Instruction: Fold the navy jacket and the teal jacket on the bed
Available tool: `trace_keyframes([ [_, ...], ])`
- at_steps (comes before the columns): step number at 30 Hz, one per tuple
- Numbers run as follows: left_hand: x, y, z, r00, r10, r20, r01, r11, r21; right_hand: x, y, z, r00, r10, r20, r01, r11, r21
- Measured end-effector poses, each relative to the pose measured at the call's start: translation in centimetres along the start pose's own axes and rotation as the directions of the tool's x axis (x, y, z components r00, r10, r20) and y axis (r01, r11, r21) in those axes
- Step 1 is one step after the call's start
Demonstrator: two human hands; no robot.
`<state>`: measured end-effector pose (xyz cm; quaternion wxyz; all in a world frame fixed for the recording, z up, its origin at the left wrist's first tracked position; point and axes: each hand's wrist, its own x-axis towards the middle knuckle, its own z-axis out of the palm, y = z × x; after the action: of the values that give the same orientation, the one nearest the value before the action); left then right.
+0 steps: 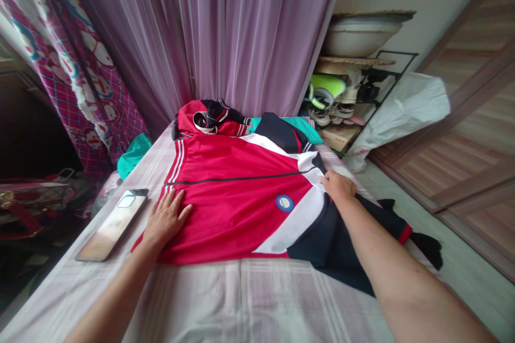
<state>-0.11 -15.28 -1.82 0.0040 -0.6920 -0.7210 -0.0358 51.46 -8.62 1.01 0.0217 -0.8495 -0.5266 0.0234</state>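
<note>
A red, white and navy zip-up jacket (233, 198) lies front side up across the cloth-covered table, its collar toward the right and its striped hem toward the left. The dark zip runs closed along its length, and a round blue badge sits on the chest. My left hand (168, 217) rests flat on the red cloth by the hem, fingers spread. At the collar, my right hand (338, 185) has its fingers closed on the white cloth near the zip's top end. One navy sleeve passes under my right forearm, partly hidden.
A phone (112, 225) lies left of my left hand. More red and navy clothing (209, 118) and a teal cloth (314, 129) are at the far edge, before purple curtains (241, 27). A shoe rack (341, 102) and a white plastic bag (418, 102) stand right.
</note>
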Motion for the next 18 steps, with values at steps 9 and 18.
trace_keyframes([
  [9, 0.2, -0.2, 0.4, 1.000, 0.014, -0.017, -0.014, 1.000, 0.018, 2.4, 3.1, 0.8, 0.970, -0.217, 0.109, 0.162, 0.913, 0.375],
  [18, 0.3, -0.4, 0.4, 0.999, 0.022, -0.027, -0.022, 1.000, 0.002, 3.5, 4.9, 0.9, 0.947, -0.321, 0.014, 0.287, 0.866, 0.410],
])
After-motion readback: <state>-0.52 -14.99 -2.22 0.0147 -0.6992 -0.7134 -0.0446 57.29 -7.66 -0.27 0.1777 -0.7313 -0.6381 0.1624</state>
